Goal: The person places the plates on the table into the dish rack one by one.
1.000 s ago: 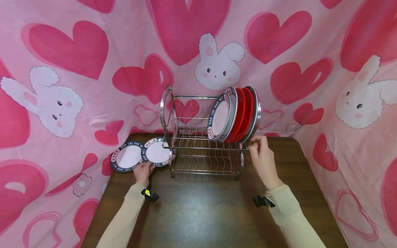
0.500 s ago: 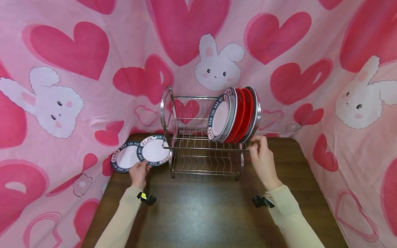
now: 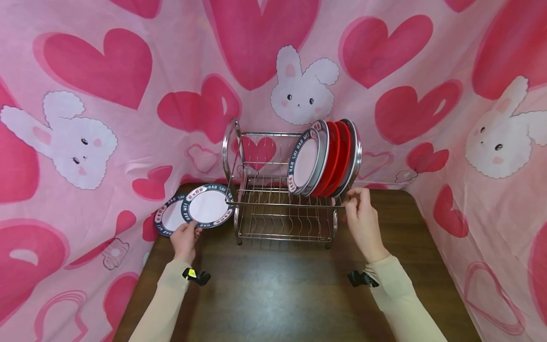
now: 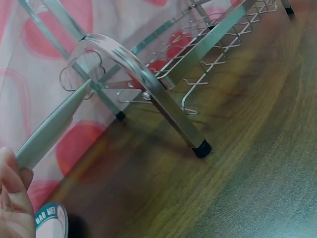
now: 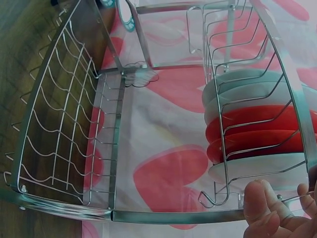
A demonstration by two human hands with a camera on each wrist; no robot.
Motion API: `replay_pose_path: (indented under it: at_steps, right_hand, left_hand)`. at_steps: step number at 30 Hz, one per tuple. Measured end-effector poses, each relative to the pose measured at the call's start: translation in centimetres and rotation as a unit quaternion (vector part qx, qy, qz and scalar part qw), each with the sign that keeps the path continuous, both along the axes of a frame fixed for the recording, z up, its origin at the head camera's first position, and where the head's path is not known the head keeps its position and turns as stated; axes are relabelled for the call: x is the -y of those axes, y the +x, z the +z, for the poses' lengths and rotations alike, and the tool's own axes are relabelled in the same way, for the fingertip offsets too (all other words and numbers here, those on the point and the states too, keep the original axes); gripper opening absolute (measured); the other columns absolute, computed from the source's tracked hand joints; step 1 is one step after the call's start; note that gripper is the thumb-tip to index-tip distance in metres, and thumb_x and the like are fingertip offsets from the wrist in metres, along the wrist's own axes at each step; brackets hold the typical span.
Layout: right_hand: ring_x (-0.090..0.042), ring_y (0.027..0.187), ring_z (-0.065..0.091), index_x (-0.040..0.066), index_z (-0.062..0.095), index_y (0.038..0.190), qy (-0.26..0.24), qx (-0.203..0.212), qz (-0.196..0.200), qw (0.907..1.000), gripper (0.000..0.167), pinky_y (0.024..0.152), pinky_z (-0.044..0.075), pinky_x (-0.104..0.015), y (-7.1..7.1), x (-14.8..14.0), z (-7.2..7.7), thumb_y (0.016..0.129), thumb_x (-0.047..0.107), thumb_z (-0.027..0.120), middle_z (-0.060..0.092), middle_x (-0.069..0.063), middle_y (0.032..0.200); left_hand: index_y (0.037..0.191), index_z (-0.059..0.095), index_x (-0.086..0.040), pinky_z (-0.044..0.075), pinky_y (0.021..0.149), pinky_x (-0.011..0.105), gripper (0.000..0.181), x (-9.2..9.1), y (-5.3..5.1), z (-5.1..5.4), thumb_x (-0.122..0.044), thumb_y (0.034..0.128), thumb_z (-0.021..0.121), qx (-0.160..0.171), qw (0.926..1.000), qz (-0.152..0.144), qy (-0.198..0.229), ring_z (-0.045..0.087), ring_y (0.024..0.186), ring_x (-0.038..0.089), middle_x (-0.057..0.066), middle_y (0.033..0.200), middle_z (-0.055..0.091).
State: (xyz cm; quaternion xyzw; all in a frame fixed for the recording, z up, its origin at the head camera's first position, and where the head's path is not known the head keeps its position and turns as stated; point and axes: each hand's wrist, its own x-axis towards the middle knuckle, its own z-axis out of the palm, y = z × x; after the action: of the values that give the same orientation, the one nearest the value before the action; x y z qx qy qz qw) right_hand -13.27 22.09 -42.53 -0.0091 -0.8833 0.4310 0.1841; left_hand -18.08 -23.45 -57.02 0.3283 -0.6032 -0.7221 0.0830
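Plate point(image 3: 209, 206) pinched at one edge by left fingers point(image 3: 188, 229) could tip, being lopsided; right fingers point(image 3: 362, 197) grip the rack point(image 3: 284, 205).

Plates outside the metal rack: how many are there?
2 visible: the held plate, in the left hand, and the lower plate, partly hidden behind it on the table. More could be hidden underneath.

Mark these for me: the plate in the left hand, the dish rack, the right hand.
Held plate point(image 3: 208, 205), head view: white centre.
Dish rack point(image 4: 178, 119), left wrist view: metal leg.
Right hand point(image 3: 364, 225), head view: middle of the hand.
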Motion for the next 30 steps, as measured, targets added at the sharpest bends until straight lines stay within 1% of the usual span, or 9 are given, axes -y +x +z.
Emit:
replay_pose_path:
  at_steps: [5, 10, 14, 16, 18, 19, 22, 25, 30]
  right_hand:
    - [-0.016, 0.061, 0.06, 0.007, 0.047, 0.125, -0.005, 0.002, 0.005, 1.0, 0.022, 0.061, 0.049, -0.027, 0.1, 0.0, -0.2, 0.107, 0.012, 0.036, 0.068, -0.012, 0.092]
    - [-0.017, 0.061, 0.06, 0.007, 0.046, 0.126, -0.007, 0.003, 0.005, 1.0, 0.022, 0.062, 0.049, -0.027, 0.1, 0.1, -0.3, 0.108, 0.014, 0.035, 0.066, -0.011, 0.091]
    - [-0.016, 0.06, 0.06, 0.007, 0.046, 0.126, -0.005, -0.001, 0.005, 1.0, 0.023, 0.062, 0.049, -0.027, 0.0, 0.1, -0.4, 0.108, 0.015, 0.034, 0.067, -0.011, 0.09]
    - [-0.015, 0.061, 0.059, 0.007, 0.045, 0.126, -0.003, -0.003, 0.006, 1.0, 0.023, 0.062, 0.048, -0.027, 0.0, 0.1, -0.4, 0.109, 0.015, 0.033, 0.067, -0.011, 0.09]
    - [-0.016, 0.061, 0.059, 0.007, 0.045, 0.127, -0.003, -0.002, 0.008, 1.0, 0.023, 0.062, 0.048, -0.027, 0.0, 0.1, -0.5, 0.109, 0.016, 0.033, 0.066, -0.011, 0.091]
    - [-0.015, 0.062, 0.059, 0.007, 0.045, 0.127, -0.004, -0.002, 0.009, 1.0, 0.023, 0.062, 0.048, -0.027, 0.0, 0.1, -0.5, 0.109, 0.016, 0.033, 0.066, -0.012, 0.092]
    - [-0.015, 0.062, 0.059, 0.007, 0.044, 0.128, -0.005, -0.005, 0.009, 0.9999, 0.024, 0.062, 0.049, -0.027, 0.0, 0.1, -0.6, 0.109, 0.016, 0.033, 0.066, -0.012, 0.094]
    - [-0.016, 0.061, 0.059, 0.007, 0.044, 0.128, -0.003, -0.01, 0.007, 0.9999, 0.024, 0.061, 0.048, -0.027, -0.1, 0.1, -0.7, 0.109, 0.015, 0.032, 0.066, -0.014, 0.094]
    - [-0.018, 0.059, 0.059, 0.007, 0.044, 0.129, 0.006, -0.016, -0.001, 0.9999, 0.025, 0.059, 0.048, -0.029, -0.2, 0.2, -1.1, 0.11, 0.016, 0.032, 0.068, -0.014, 0.093]
  left_hand:
    - [0.09, 0.065, 0.001, 0.058, 0.07, 0.022, 0.018, 0.4, 0.4, 0.4, -0.014, 0.0998, 0.068, -0.013, 0.9999, 0.007, -0.006, 0.063, 0.064, 0.009, -0.004, 0.067, 0.063]
    - [0.083, 0.065, -0.005, 0.057, 0.067, 0.021, 0.02, 0.6, 0.7, 0.9, -0.015, 0.0993, 0.068, -0.019, 0.9994, 0.012, -0.027, 0.066, 0.067, 0.014, -0.004, 0.067, 0.064]
    - [0.086, 0.067, -0.005, 0.056, 0.067, 0.019, 0.02, 0.6, 1.2, 1.5, -0.018, 0.0997, 0.069, -0.017, 0.9993, 0.017, -0.03, 0.066, 0.069, 0.014, -0.005, 0.069, 0.064]
    - [0.089, 0.067, -0.004, 0.057, 0.069, 0.019, 0.02, 0.7, 1.4, 1.8, -0.02, 0.1002, 0.069, -0.016, 0.9992, 0.018, -0.032, 0.066, 0.069, 0.012, -0.005, 0.07, 0.065]
    - [0.088, 0.068, -0.005, 0.057, 0.069, 0.02, 0.02, 0.7, 1.7, 2.2, -0.021, 0.1001, 0.069, -0.019, 0.999, 0.023, -0.032, 0.065, 0.068, 0.01, -0.005, 0.07, 0.064]
    - [0.089, 0.068, -0.005, 0.057, 0.068, 0.019, 0.02, 0.8, 1.8, 2.5, -0.021, 0.1003, 0.068, -0.024, 0.9989, 0.024, -0.034, 0.065, 0.067, 0.01, -0.005, 0.069, 0.064]
    - [0.083, 0.069, -0.007, 0.056, 0.065, 0.019, 0.02, 0.8, 2.2, 3.1, -0.019, 0.0996, 0.069, -0.045, 0.9981, 0.033, -0.027, 0.064, 0.062, 0.008, -0.004, 0.067, 0.064]
    - [0.08, 0.07, -0.008, 0.055, 0.062, 0.018, 0.021, 0.8, 2.7, 3.8, -0.018, 0.099, 0.07, -0.064, 0.997, 0.038, -0.019, 0.064, 0.061, 0.009, -0.003, 0.067, 0.064]
    - [0.078, 0.071, -0.009, 0.056, 0.062, 0.018, 0.022, 1.2, 3.4, 4.9, -0.018, 0.0986, 0.071, -0.086, 0.9953, 0.042, -0.014, 0.064, 0.059, 0.01, -0.003, 0.067, 0.066]
